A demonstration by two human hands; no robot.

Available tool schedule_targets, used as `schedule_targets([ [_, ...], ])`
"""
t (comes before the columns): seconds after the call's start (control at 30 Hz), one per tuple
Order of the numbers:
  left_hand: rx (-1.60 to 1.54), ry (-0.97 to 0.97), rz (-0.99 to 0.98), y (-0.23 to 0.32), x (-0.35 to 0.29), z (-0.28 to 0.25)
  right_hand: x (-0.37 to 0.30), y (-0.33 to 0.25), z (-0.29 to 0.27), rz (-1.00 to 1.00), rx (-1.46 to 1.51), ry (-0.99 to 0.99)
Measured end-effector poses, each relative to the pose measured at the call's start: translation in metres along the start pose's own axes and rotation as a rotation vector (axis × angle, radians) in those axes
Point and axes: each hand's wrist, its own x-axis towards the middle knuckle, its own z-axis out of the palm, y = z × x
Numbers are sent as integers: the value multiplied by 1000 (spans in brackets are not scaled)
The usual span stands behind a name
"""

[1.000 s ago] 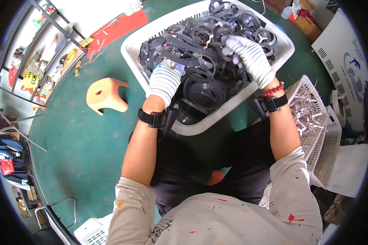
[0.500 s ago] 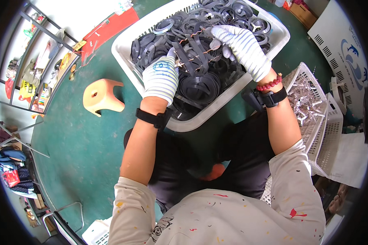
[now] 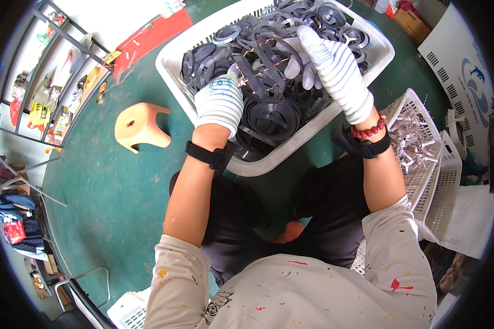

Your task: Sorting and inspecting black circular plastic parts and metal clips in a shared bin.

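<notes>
My left hand [image 3: 219, 101], in a striped knit glove, is closed on the left end of a bundle of flat black strip loops [image 3: 262, 74] joined by thin copper-coloured wire. My right hand [image 3: 335, 71], gloved alike, is at the bundle's right side with fingers spread; a curved black strip passes close to its fingertips, and whether they touch it I cannot tell. Under both hands is a white plastic basket [image 3: 269, 163] heaped with coiled black strips [image 3: 273, 118] and rings. The fingertips of my left hand are partly hidden by the bundle.
On the green floor at left stands an orange stool [image 3: 142, 126]. A white basket of shiny metal pieces [image 3: 414, 143] is at my right, beside another white basket [image 3: 444, 186]. Metal shelving [image 3: 66, 41] holds assorted items at far left. A white panel [image 3: 458, 60] stands at upper right.
My right hand has shifted right and its fingers have spread apart from a closer grip near the wire. My left hand keeps its hold on the bundle. The whole view has shifted slightly.
</notes>
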Motion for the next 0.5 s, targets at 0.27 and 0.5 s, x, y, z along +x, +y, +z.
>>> schedule_targets([
  [0.27, -62, -18, -21, -1, 2, 3, 2, 7, 6, 49, 68, -44],
  [0.5, -796, -78, 230, -29, 9, 23, 1, 16, 2, 73, 161, 164],
])
